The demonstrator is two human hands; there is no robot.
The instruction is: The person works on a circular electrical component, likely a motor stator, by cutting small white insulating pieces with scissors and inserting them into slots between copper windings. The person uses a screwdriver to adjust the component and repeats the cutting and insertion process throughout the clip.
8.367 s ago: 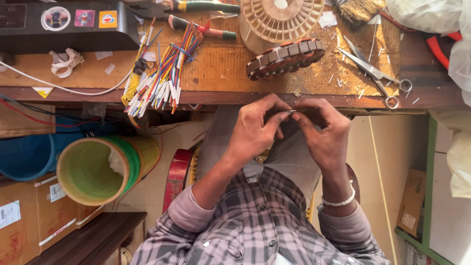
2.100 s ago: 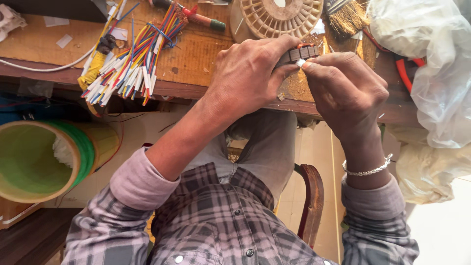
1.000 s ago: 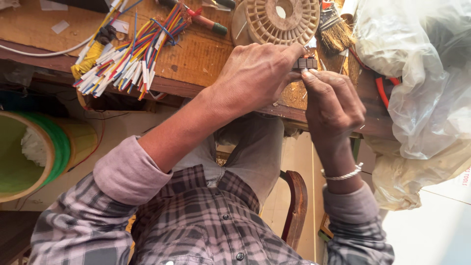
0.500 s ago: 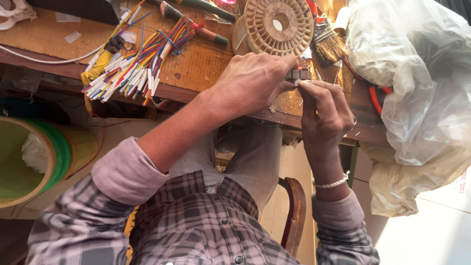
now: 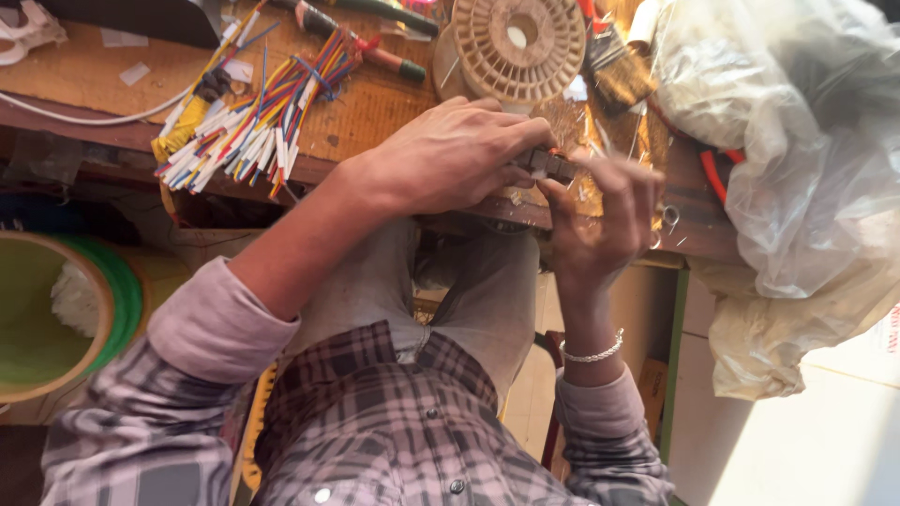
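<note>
Head view: left hand (image 5: 450, 155) pinches a small dark part (image 5: 548, 166) below the spool (image 5: 518, 47); right hand (image 5: 600, 220), fingers curled, touches its near end.

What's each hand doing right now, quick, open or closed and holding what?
Left hand: closed over a small dark slotted part at the bench edge.
Right hand: fingers curled, pinching at the same part; blurred, so grip unclear.

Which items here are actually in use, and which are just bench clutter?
In use: left hand pressing down on a small dark slotted part at the bench edge; right hand at the same part.

Lying about: coloured wire bundle, plastic spool, brush, screwdriver, clear plastic bag, green bucket.
</note>
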